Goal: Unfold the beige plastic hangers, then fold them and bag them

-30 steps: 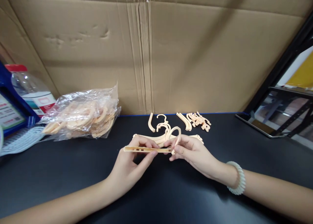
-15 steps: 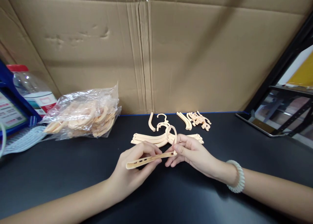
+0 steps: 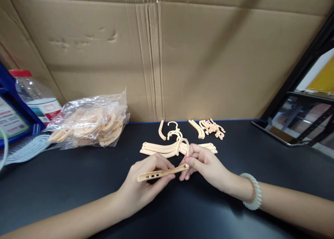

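My left hand (image 3: 146, 185) pinches a cream plastic hanger bar (image 3: 160, 173) with small slots, held just above the black table (image 3: 78, 183). My right hand (image 3: 206, 166) grips a cream plastic hook piece (image 3: 182, 143) whose lower end meets the right end of the bar. Just behind the hands lies a stack of assembled cream hangers (image 3: 161, 148). Loose hook pieces (image 3: 169, 127) and a small heap of curved arm pieces (image 3: 208, 127) lie farther back.
A clear plastic bag of cream hanger parts (image 3: 88, 122) sits at the left. Beyond it are a water bottle (image 3: 33, 92) and a blue box (image 3: 10, 113). A tablet (image 3: 300, 122) leans at the right. Cardboard (image 3: 167, 54) walls the back.
Both hands have come down and nearer to me with the bar and hook. The bar tilted, its left end lower, and the hook dropped lower against the bar's right end.
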### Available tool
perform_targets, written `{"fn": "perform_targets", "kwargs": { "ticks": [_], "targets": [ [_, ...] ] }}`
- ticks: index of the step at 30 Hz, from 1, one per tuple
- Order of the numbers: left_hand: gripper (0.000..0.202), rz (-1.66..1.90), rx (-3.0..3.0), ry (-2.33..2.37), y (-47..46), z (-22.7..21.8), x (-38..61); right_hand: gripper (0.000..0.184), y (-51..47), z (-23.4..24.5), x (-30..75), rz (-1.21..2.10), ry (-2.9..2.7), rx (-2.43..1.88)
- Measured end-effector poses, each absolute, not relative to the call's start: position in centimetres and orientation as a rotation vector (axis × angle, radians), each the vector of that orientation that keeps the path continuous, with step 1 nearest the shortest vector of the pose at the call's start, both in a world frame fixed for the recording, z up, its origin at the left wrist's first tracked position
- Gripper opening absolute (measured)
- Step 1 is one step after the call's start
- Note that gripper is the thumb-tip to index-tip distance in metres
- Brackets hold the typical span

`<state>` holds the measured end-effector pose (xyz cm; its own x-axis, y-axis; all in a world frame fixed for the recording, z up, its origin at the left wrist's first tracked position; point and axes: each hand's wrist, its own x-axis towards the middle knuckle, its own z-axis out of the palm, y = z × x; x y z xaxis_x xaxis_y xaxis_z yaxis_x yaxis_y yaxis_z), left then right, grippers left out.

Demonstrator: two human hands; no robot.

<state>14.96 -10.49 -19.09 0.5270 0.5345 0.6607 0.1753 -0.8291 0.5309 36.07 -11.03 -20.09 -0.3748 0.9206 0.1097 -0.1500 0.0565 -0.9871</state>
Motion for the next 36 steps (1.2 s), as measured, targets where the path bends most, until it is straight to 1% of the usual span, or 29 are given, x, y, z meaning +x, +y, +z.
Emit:
{"fn": "perform_targets", "kwargs": {
  "ticks": [4,8,11,16,20,24,26,29,31,33,34,36],
  "targets": [
    [0.015,1.211,2.231,0.644,-10.8,-18.8,15.3,0.035,-11.2,-20.0,36.0,1.437,-1.434,-0.841],
    [0.011,1.2,2.009,0.787,-10.9,-18.4,15.7,0.034,-11.3,-19.6,36.0,1.377,-1.434,-0.83],
    [0.015,1.179,1.732,0.854,-10.7,-18.3,16.0,0.036,-11.3,-19.5,36.0,1.283,-1.446,-0.816],
    [0.025,1.122,1.44,0.902,-10.7,-18.3,16.5,0.033,-11.3,-19.7,36.0,1.34,-1.482,-0.823],
    [0.036,0.975,1.334,0.827,-11.5,-18.5,17.0,0.029,-11.5,-19.8,35.7,1.323,-1.5,-0.831],
    [0.027,0.879,1.325,0.789,-11.9,-18.3,17.5,0.026,-11.8,-19.7,35.4,1.361,-1.494,-0.797],
    [0.024,0.867,1.298,0.806,-11.8,-18.1,17.5,0.025,-11.5,-19.3,35.7,1.325,-1.521,-0.789],
    [0.021,0.878,1.259,0.84,-11.8,-17.8,17.4,0.022,-9.9,-18.3,37.7,1.069,-1.629,-0.88],
    [0.02,0.903,1.235,0.849,-11.8,-17.8,17.3,0.018,-8.2,-17.6,39.9,0.727,-1.781,-0.997],
    [0.021,0.926,1.201,0.847,-11.8,-17.9,17.2,0.012,-6.4,-17.2,42.2,0.309,-2.02,-1.064],
    [0.022,0.933,1.18,0.846,-11.7,-18.0,17.2,0.013,-5.6,-17.2,43.3,0.166,-2.119,-1.074],
    [0.025,0.932,1.155,0.844,-11.7,-18.2,17.1,0.016,-4.3,-17.5,44.8,0.013,-2.266,-1.08]
  ]
}}
